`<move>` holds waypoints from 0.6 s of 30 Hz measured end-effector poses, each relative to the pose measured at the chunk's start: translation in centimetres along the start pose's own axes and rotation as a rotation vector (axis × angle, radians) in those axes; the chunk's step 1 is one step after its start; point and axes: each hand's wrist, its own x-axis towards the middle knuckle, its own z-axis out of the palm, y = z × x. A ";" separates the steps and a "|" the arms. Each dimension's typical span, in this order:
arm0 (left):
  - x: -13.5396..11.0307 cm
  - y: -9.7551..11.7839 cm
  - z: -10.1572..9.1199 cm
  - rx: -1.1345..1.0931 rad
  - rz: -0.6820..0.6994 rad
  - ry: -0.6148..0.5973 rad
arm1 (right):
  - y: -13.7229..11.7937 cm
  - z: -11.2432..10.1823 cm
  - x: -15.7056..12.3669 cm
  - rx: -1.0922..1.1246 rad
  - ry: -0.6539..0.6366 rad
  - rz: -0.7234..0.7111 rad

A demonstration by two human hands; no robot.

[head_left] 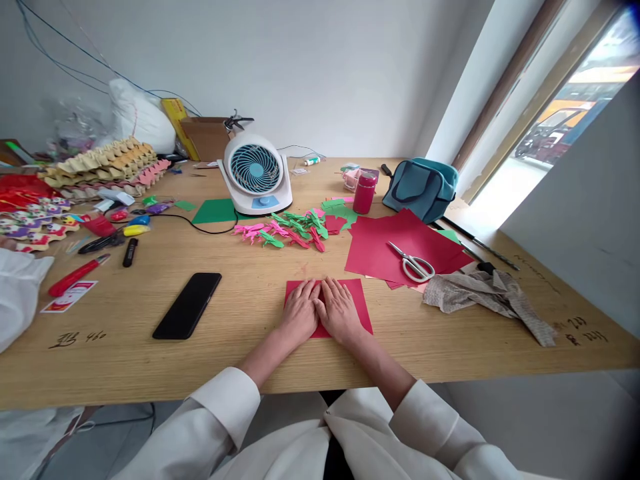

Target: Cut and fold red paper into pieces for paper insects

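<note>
A square of red paper (363,308) lies flat on the wooden table in front of me. My left hand (301,308) rests palm down on its left half, fingers stretched forward. On the right half, my right hand (340,310) lies flat as well, with its thumb touching the left hand. Both hands press on the sheet and hide its middle. Beyond it is a pile of folded pink, red and green paper pieces (290,230). To the right, white-handled scissors (414,264) rest on larger red paper sheets (375,243).
A black phone (187,307) lies left of the paper. At the back stand a white fan (257,175), a red bottle (365,193) and a teal bag (421,189). A crumpled cloth (485,297) lies right. A red utility knife (77,276) and stacked egg trays (103,170) are left.
</note>
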 end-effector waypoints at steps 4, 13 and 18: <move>-0.4 -0.2 0.0 -0.017 -0.004 0.034 | 1.2 0.9 -0.5 -0.038 0.057 -0.002; -0.7 -0.1 -0.4 0.030 0.003 0.022 | 5.9 -0.4 -2.5 -0.197 0.117 0.089; -1.7 -1.1 -1.1 0.063 -0.010 0.005 | 6.4 -1.3 -3.5 -0.267 0.091 0.107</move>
